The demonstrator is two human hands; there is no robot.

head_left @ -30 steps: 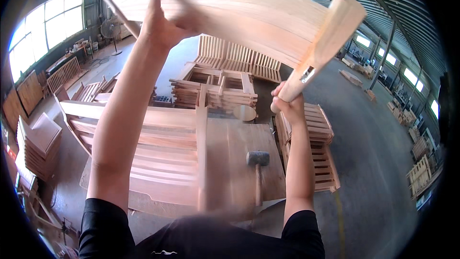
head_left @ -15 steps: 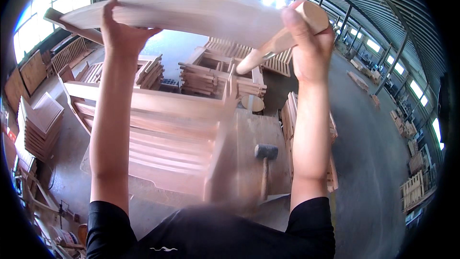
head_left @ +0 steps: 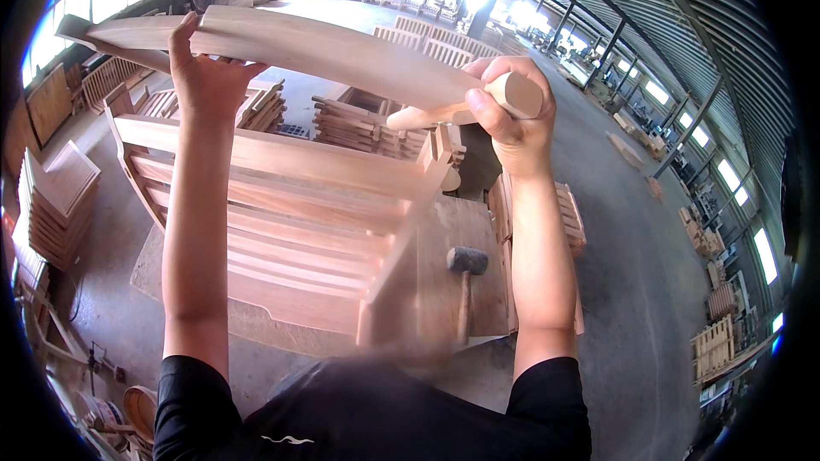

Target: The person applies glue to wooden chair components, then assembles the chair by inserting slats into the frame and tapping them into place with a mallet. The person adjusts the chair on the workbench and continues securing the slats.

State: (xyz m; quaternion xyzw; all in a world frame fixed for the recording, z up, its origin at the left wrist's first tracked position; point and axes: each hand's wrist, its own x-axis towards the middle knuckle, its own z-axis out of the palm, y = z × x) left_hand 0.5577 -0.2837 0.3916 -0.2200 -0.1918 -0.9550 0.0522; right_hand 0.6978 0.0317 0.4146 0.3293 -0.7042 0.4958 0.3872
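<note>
A: What fills most of the space?

B: The work table, with a slatted wooden frame resting on it. Farther out, both hands hold a curved wooden board in the air; no contact with the frame shows.

A: What could go wrong from here?

B: In my judgement, tipping and knocks. The left post juts beyond the left grip, so if one side dips or lags, that end could swing. The right post is rounded and could roll in the palm, twisting the board. A careless drop could mark the frame or hit the stack of wooden parts behind.

A: And the pose?

B: The left forearm and right forearm reach up and away, well apart and roughly parallel. The left hand is spread under the board, one digit across its near face; some fingers are hidden. The right hand is curled around its post near the end, thumb on the near side.

A: Anything smaller?

B: A dark-headed mallet lies on the table, between frame and right forearm, touched by neither hand.
</note>
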